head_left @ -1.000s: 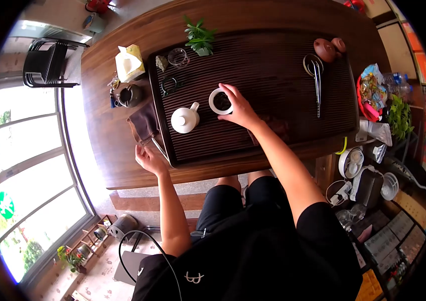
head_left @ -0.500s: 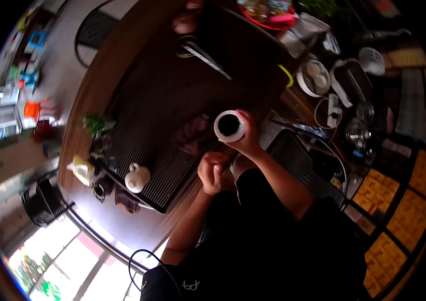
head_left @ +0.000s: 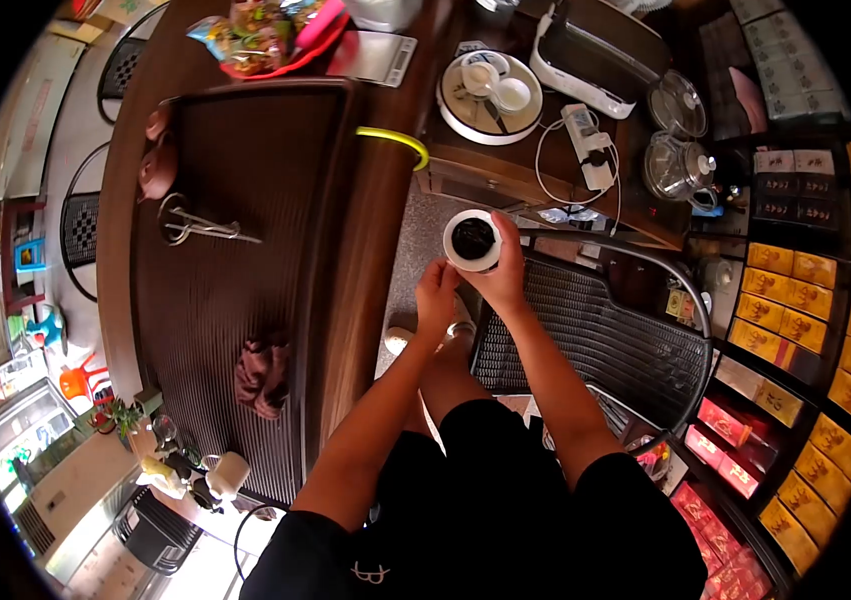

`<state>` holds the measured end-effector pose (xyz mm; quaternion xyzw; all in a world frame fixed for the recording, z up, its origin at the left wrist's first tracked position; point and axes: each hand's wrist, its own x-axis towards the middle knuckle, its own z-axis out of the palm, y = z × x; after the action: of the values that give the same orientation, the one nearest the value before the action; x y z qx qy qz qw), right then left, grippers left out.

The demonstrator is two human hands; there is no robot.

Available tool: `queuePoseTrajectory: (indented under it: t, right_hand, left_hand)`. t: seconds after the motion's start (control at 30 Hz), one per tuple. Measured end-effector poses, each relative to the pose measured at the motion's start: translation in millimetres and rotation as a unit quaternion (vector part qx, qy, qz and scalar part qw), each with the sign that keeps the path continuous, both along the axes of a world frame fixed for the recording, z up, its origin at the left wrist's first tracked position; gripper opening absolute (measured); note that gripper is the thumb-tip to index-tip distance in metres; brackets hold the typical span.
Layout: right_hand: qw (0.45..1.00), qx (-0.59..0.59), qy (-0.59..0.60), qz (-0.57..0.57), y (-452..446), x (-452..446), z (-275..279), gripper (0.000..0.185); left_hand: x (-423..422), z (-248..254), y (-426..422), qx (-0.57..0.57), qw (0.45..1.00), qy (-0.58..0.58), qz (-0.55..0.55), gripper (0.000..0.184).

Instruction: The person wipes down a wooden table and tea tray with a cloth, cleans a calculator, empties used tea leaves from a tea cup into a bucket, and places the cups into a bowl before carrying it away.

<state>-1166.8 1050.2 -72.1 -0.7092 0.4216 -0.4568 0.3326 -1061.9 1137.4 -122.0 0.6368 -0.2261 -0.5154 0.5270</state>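
Note:
A round white cup (head_left: 453, 258) with dark, wet-looking tea leaves (head_left: 473, 238) inside is held in front of my body. My right hand (head_left: 502, 275) wraps around its right side, thumb near the rim. My left hand (head_left: 436, 293) has its fingers closed at the cup's lower left edge, seemingly touching it. On the slatted tea table (head_left: 200, 300) to the left lie a crumpled brown cloth (head_left: 263, 376) and metal tongs (head_left: 210, 230). A reddish-brown clay teapot (head_left: 157, 172) sits at the tray's far edge.
A round tray (head_left: 490, 128) with small white cups stands ahead on a side counter, near a power strip (head_left: 586, 147) and glass pots (head_left: 675, 165). A dark woven chair (head_left: 585, 325) is at my right. Shelves of yellow boxes (head_left: 790, 290) line the far right. A white teapot (head_left: 227, 474) is lower left.
My view has turned to the right, toward the side counter and shelves. My left hand, a loose fist apart from the cup before, is now up at its edge. The right hand keeps hold.

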Motion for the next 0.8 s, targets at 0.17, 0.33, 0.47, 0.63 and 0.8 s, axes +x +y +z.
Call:
queuePoseTrajectory:
  t: [0.17, 0.33, 0.47, 0.63, 0.8]
  right_hand:
    - [1.000, 0.011, 0.007, 0.002, -25.7, -17.9, -45.9, 0.098]
    - [0.999, 0.004, -0.037, -0.015, -34.4, -21.2, -101.8, 0.100]
    - [0.998, 0.014, -0.049, -0.030, -23.5, -26.8, -143.0, 0.106]
    - [0.997, 0.033, -0.060, -0.030, -19.7, -21.9, -193.6, 0.106]
    - [0.996, 0.016, -0.082, -0.001, -29.5, -18.0, -219.9, 0.101]
  left_hand:
    - [-12.0, -62.8, -38.0, 0.085, 0.978, 0.110, 0.155, 0.023]
    - [4.7, -192.7, -66.6, 0.095, 0.868, 0.263, 0.410, 0.023]
    - [19.7, -249.3, -99.1, 0.076, 0.833, 0.241, 0.492, 0.035]
    - [43.5, -287.5, -157.8, -0.018, 0.852, 0.274, 0.445, 0.048]
    - [75.7, -333.7, -183.5, 0.093, 0.900, -0.056, 0.422, 0.056]
